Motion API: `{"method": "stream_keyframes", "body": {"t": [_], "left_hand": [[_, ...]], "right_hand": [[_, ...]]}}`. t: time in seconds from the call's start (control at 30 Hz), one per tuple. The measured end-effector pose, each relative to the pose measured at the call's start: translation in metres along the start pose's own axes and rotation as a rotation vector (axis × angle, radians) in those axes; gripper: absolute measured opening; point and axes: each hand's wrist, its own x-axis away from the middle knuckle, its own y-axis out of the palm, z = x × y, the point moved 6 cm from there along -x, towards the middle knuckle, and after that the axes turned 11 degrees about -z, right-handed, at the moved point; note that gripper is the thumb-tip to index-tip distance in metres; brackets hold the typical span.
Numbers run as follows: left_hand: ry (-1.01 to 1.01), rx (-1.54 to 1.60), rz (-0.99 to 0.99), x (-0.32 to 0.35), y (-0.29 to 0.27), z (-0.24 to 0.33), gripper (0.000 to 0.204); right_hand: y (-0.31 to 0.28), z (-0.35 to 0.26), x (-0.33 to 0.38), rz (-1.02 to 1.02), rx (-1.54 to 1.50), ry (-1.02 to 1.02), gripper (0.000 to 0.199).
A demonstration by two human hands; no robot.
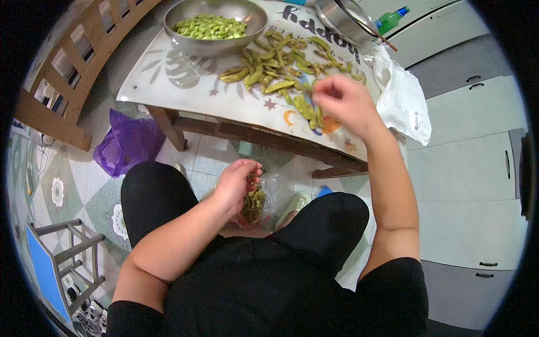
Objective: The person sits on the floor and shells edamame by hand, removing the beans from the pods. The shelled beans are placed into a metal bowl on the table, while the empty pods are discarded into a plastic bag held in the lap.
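Note:
My right hand [346,105] is above the near right part of the table, fingers curled into a pinch and slightly blurred. Beneath and left of it lie green edamame pods [275,63] in a loose pile, and whether one is in the fingers I cannot make out. My left hand [238,184] is low between my knees, its fingers closed together; what they hold, if anything, is hidden. Below that hand a clear plastic bag [273,191] contains brownish-green pods or shells [254,203]. A steel bowl [196,47] of shelled green beans [210,27] stands at the table's far left.
The low table [224,104] has a printed white cover. At its far right are a steel pot [342,22], a green bottle [391,21] and a white sack [401,104]. A purple bag [128,141] and a blue-topped stool [48,269] are on the left, cabinets [466,168] on the right.

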Motion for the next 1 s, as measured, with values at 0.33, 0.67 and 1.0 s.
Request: {"method": "stream_keyframes", "body": {"t": [0.33, 0.67, 1.0], "left_hand": [[-0.011, -0.049, 0.042, 0.007, -0.011, -0.008, 0.010], [0.036, -0.058, 0.022, 0.005, -0.014, -0.003, 0.012], [0.154, 0.013, -0.162, 0.014, 0.005, 0.011, 0.013]], "right_hand": [[0.031, -0.021, 0.011, 0.012, 0.255, -0.169, 0.014], [0.052, -0.029, -0.045, 0.305, 0.788, -0.420, 0.014], [0.040, 0.009, 0.023, 0.166, -0.880, -0.051, 0.018]]}}
